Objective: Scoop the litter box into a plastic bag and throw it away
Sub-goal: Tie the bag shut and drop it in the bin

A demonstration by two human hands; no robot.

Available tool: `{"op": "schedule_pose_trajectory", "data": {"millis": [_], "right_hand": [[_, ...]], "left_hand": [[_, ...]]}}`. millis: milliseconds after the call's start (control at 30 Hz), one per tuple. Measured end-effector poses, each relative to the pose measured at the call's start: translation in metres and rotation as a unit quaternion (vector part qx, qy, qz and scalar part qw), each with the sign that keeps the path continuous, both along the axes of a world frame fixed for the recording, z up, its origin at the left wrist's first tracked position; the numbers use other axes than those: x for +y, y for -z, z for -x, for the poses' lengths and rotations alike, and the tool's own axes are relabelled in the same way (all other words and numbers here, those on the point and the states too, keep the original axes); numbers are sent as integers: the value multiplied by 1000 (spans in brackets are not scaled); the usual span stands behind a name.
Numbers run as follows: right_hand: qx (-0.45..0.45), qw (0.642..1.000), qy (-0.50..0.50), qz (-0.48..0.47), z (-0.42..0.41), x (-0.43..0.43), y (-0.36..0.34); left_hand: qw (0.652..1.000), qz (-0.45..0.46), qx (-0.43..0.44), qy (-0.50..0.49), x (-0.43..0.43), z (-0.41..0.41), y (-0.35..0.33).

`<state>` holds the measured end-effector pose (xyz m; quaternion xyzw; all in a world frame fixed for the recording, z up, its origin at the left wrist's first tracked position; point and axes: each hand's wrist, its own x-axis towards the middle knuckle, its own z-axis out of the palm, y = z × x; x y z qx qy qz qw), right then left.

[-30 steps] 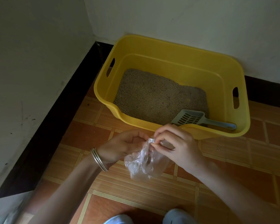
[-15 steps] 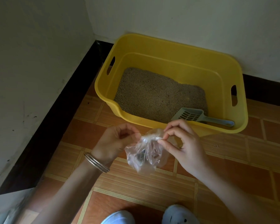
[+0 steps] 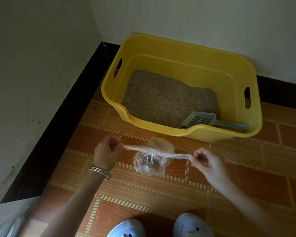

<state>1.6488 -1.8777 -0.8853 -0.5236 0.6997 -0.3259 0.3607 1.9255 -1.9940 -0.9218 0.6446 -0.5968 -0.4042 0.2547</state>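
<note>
A clear plastic bag (image 3: 149, 161) with dark clumps inside hangs between my hands above the tiled floor. My left hand (image 3: 106, 154) pinches one twisted end of the bag and my right hand (image 3: 208, 162) pinches the other, both ends pulled out sideways. Beyond them stands the yellow litter box (image 3: 191, 132) in the corner, holding grey-brown litter (image 3: 167, 98). A grey slotted scoop (image 3: 203, 119) lies in the box at its near right, handle pointing right.
White walls with a black skirting (image 3: 61, 127) close the corner on the left and behind the box. Orange patterned floor tiles (image 3: 246, 182) stretch to the right. My two light slippers (image 3: 191, 225) show at the bottom edge.
My hands have moved apart, stretching the bag's two ends out sideways into twisted strands. Before, they were close together at the bag's mouth.
</note>
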Motion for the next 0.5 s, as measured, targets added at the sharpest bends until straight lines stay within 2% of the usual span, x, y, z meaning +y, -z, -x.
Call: {"op": "schedule_pose_trajectory", "data": {"millis": [133, 333, 433, 500], "right_hand": [[-18, 1000, -15, 11, -2, -8, -21], [20, 989, -108, 101, -25, -29, -60], [-15, 986, -105, 126, -39, -42, -66], [-63, 987, -103, 108, -47, -48, -69]], "left_hand": [[995, 1, 96, -2, -3, 1, -13], [983, 28, 158, 84, -6, 17, -60], [970, 29, 207, 123, -3, 31, -76], [963, 28, 229, 138, -1, 39, -82]]}}
